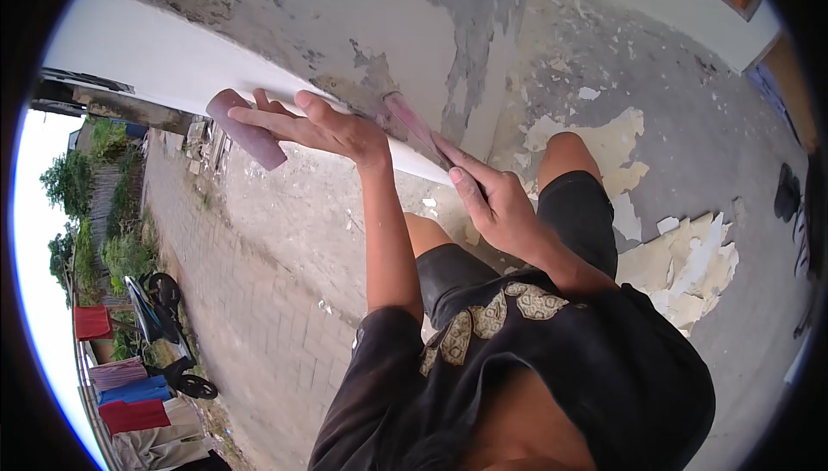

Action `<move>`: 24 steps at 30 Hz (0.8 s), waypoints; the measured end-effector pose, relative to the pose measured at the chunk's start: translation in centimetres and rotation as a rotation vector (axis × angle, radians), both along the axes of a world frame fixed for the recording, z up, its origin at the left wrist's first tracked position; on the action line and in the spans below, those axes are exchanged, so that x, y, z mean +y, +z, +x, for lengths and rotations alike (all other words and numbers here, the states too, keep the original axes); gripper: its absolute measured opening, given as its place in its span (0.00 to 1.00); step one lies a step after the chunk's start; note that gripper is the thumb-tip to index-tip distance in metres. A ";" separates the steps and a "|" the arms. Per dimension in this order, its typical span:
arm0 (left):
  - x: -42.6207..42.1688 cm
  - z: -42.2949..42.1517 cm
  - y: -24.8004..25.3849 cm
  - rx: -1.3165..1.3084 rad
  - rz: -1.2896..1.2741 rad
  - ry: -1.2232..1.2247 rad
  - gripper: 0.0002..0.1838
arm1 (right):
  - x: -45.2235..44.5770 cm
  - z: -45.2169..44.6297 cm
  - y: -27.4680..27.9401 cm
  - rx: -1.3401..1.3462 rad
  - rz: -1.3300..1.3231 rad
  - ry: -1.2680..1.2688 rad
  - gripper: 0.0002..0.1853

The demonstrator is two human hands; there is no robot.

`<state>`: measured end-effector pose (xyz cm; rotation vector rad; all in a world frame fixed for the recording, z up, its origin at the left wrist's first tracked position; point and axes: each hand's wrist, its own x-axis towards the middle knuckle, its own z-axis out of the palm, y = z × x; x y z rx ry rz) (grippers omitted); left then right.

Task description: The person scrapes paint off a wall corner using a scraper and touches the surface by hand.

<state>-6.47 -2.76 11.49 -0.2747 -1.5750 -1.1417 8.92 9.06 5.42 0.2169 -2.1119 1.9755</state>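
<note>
Two hands, two sheets, at a patchy grey wall.
Wall [336, 5] is scuffed and blotched, with one white edge [155, 29]; grey floor [690, 117] to the right carries two large patches of cream paint flakes [686, 264], plus smaller bits. Paved yard [259, 273] to the left: one motorbike [159, 320], several pieces of laundry [138, 393], green bushes [69, 182] far left. Right hand [496, 204]: thumb and fingers clamped on one pinkish strip [412, 122], its far end at the wall. Left hand [323, 130]: fingers extended across one curled purple-brown sheet [259, 145], beside the white edge; cannot tell whether they pinch it, as the overlap hides the contact.
</note>
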 end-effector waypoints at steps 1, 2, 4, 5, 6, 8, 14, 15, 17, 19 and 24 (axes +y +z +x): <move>-0.2 0.1 -0.2 -0.012 -0.006 0.003 0.51 | -0.6 -0.5 -1.0 0.154 0.034 -0.087 0.23; -0.2 0.0 -0.3 -0.018 -0.010 0.004 0.51 | -1.5 -1.7 -2.3 0.313 0.071 -0.175 0.22; 0.0 -0.1 -0.2 -0.004 -0.002 -0.012 0.50 | -1.0 -3.1 -1.1 0.322 0.105 -0.194 0.22; 0.4 0.3 0.0 0.006 0.005 -0.027 0.49 | 0.4 -3.1 0.2 0.162 0.097 -0.122 0.22; 0.5 0.6 0.1 0.021 0.009 -0.043 0.49 | 1.1 -2.9 1.5 0.008 0.084 -0.051 0.22; 0.4 0.1 0.3 0.018 0.020 -0.068 0.48 | 0.4 -1.2 0.3 0.034 0.048 -0.008 0.23; 0.5 0.2 0.3 0.017 0.066 -0.128 0.46 | 0.6 -0.7 0.7 -0.040 0.110 0.031 0.22; 0.4 0.3 0.1 0.006 0.087 -0.144 0.46 | 0.6 -0.6 0.0 0.002 0.111 0.002 0.22; 0.1 0.4 -0.1 -0.016 0.054 -0.072 0.46 | 0.0 -0.4 -0.7 0.036 0.107 -0.031 0.22; 0.1 -0.1 0.1 0.006 0.026 -0.039 0.45 | -0.6 -0.6 -0.5 0.030 0.111 -0.042 0.22; 0.1 -0.4 -0.3 0.037 -0.003 -0.021 0.43 | 0.9 -1.5 1.0 0.055 0.073 -0.028 0.23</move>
